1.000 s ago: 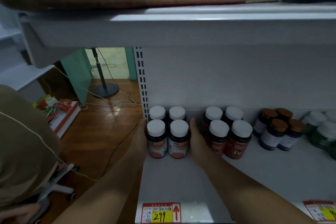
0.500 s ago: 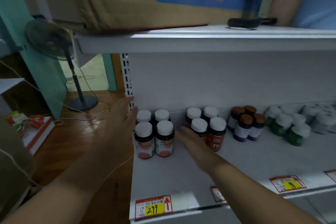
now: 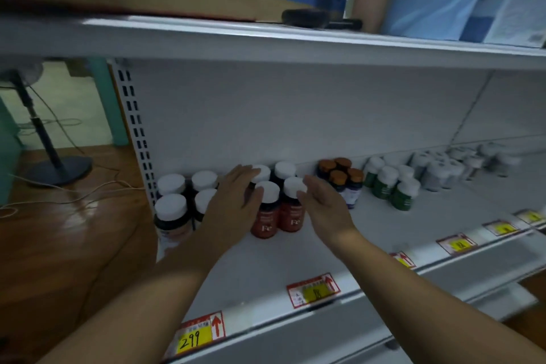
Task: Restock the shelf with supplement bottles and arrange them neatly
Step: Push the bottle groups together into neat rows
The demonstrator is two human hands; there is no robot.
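Now the shelf (image 3: 266, 260) is seen with both hands shifted from the leftmost white-capped group (image 3: 183, 198) to the red "Fe" bottles (image 3: 277, 210) at its three o'clock. Left hand (image 3: 233, 201) and right hand (image 3: 322, 207) flank them, each grip apart. Squaring is judged underway. "299" is read on the price tag (image 3: 201, 334).

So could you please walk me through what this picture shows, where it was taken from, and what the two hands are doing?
There is no machine here: a camera worn on a person's head looks forward and down at their bare hands. On the white shelf stand groups of supplement bottles. The left hand and right hand, fingers straight, flank the red bottles marked Fe, one on each side. No grip has closed: nothing is lifted. To the left stand the white-capped dark bottles; to the right the orange-capped bottles and the green bottles.
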